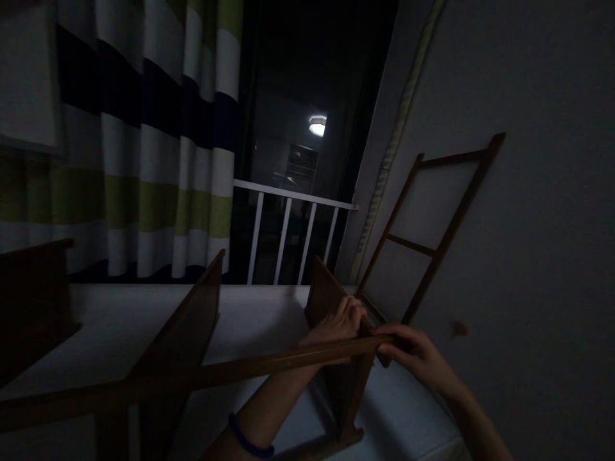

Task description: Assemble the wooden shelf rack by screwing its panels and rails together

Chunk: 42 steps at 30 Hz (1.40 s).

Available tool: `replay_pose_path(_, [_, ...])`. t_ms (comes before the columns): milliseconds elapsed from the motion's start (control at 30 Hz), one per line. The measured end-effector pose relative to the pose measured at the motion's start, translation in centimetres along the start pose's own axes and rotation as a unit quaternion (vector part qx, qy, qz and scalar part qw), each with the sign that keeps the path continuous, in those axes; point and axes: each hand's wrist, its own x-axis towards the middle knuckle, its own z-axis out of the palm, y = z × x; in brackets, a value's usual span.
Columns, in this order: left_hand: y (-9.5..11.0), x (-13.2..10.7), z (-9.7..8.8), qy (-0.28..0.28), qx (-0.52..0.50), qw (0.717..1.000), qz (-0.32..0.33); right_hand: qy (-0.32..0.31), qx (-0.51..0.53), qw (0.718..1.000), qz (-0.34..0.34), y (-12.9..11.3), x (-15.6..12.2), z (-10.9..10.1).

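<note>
In the dim room, my left hand (342,321) curls its fingers over the top edge of an upright dark wooden panel (323,296). My right hand (408,351) pinches the end of a long wooden rail (250,367) where it meets that panel. The rail runs left across the view to a second slanted wooden panel (185,336). A dark band sits on my left wrist (247,440).
A wooden ladder-like frame (427,237) leans on the grey wall at right. Striped curtains (144,141) hang at left beside a dark window with a white railing (293,221). A dark wooden piece (33,301) stands at far left on the pale floor (125,314).
</note>
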Motion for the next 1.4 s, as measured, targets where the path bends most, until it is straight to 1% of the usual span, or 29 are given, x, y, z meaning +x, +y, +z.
replay_pose_path(167, [-0.2, -0.2, -1.2, -0.063, -0.032, 0.997, 0.011, 0.005, -0.002, 1.000, 0.003, -0.1, 0.1, 0.1])
replay_pose_path(233, [-0.4, -0.3, -1.3, -0.065, -0.062, 0.996, 0.029, 0.011, -0.006, 1.000, 0.001, -0.1, 0.0, 0.1])
replay_pose_path(333, [-0.7, -0.5, -1.0, -0.046, -0.116, 0.991, 0.052, 0.011, -0.008, 1.000, -0.004, -0.2, -0.1, 0.1])
replay_pose_path(467, [-0.8, -0.6, -0.8, -0.057, -0.146, 0.986, 0.049, 0.012, -0.011, 1.000, -0.005, -0.5, -0.1, 0.2])
replay_pose_path(567, [-0.3, -0.7, -0.5, -0.033, -0.144, 0.989, 0.027, 0.017, -0.019, 1.000, -0.006, -0.8, 0.0, 0.2])
replay_pose_path(667, [0.6, -0.7, 0.1, 0.012, -0.149, 0.988, -0.031, 0.025, -0.022, 0.999, -0.008, -1.0, 0.0, 0.3])
replay_pose_path(733, [1.1, -0.7, 0.6, 0.046, -0.151, 0.986, -0.053, 0.036, -0.021, 0.999, -0.013, -1.1, 0.0, 0.4])
replay_pose_path(833, [1.5, -0.7, 1.2, 0.086, -0.158, 0.982, -0.058, 0.062, -0.018, 0.998, -0.020, -0.9, -0.1, 0.6])
replay_pose_path(933, [1.5, -0.7, 1.4, 0.103, -0.161, 0.980, -0.054, 0.097, -0.034, 0.994, -0.029, -0.4, -0.5, 0.6])
replay_pose_path(1033, [1.4, -0.6, 1.4, 0.104, -0.155, 0.981, -0.056, 0.141, -0.043, 0.989, 0.002, 0.4, -1.5, 0.6])
replay_pose_path(1100, [1.4, -0.6, 1.3, 0.103, -0.150, 0.982, -0.053, 0.177, -0.053, 0.982, 0.032, 1.3, -2.7, 1.0])
replay_pose_path(1167, [1.4, -0.6, 1.3, 0.108, -0.146, 0.982, -0.047, 0.211, -0.067, 0.974, 0.058, 2.6, -4.4, 2.0])
replay_pose_path(1200, [1.4, -0.6, 1.3, 0.112, -0.143, 0.982, -0.043, 0.217, -0.073, 0.971, 0.073, 3.3, -5.3, 2.8])
replay_pose_path(1267, [1.3, -0.6, 1.4, 0.118, -0.141, 0.982, -0.036, 0.204, -0.092, 0.968, 0.110, 4.9, -7.2, 4.6])
replay_pose_path(1300, [1.3, -0.6, 1.4, 0.120, -0.141, 0.982, -0.033, 0.158, -0.105, 0.974, 0.124, 5.6, -8.1, 5.5])
replay_pose_path(1400, [1.2, -0.6, 1.5, 0.122, -0.148, 0.981, -0.033, 0.026, -0.128, 0.987, 0.097, 6.9, -9.7, 8.0])
